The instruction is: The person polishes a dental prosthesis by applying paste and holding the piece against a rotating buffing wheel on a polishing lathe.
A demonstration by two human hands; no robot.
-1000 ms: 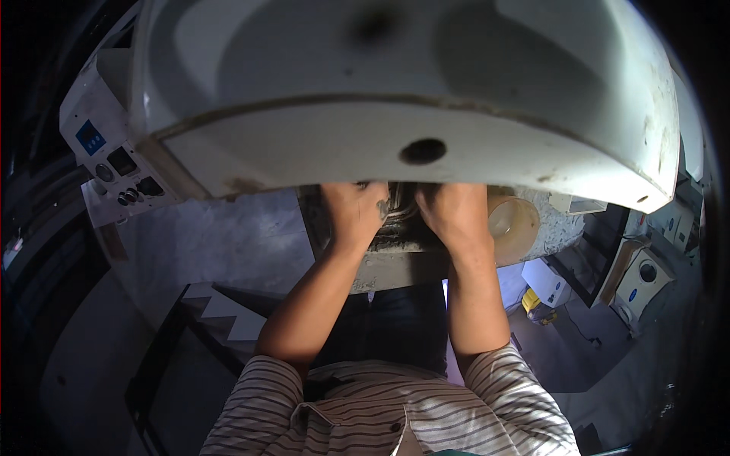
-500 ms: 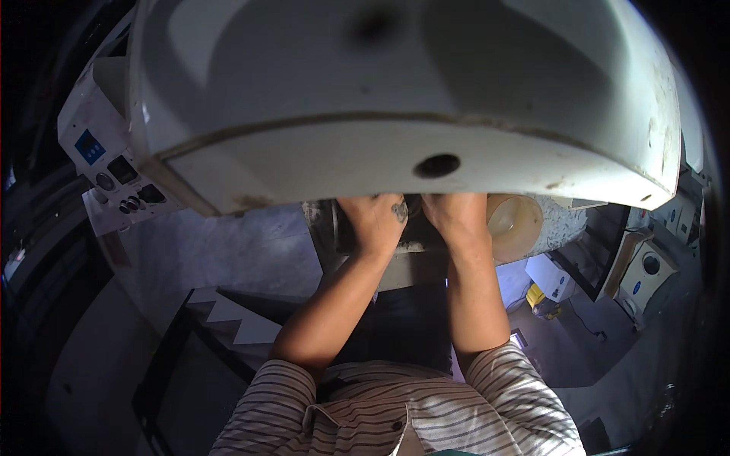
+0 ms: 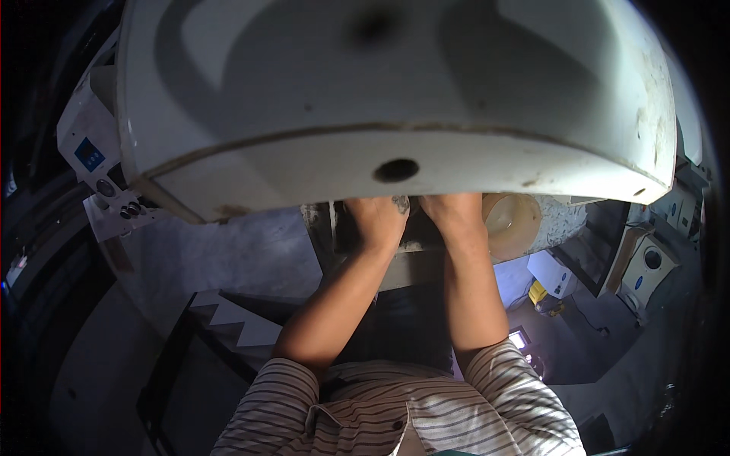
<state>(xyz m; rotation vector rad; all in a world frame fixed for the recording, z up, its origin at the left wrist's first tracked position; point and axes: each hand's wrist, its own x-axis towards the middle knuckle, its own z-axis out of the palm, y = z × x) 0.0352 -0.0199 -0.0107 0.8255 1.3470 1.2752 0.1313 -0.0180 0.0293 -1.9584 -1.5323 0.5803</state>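
Both forearms reach forward under a large white machine housing [image 3: 304, 171] with a dark round hole in its front edge. My left hand [image 3: 380, 220] shows only its back and wrist, with a dark smudge or mark near the knuckles. Close beside it, my right hand [image 3: 454, 213] is likewise cut off by the housing. The fingers of both are hidden, so I cannot tell what they hold or touch. Around the wrists lies a dark, dirty metal tray or base [image 3: 323, 228]. A cloudy tan bowl [image 3: 511, 224] stands just right of my right wrist.
White control boxes with dials and a blue panel [image 3: 90, 156] stand at the left. Farther right are a grey speckled surface [image 3: 561, 223], a beige machine [image 3: 646, 270] with a round black opening, and a yellow object [image 3: 537, 292] with a cable. A dark frame [image 3: 163, 365] stands lower left.
The housing sits slightly lower and farther left in view, with its hole shifted left. Both hands stay under it, nearly in the same place.
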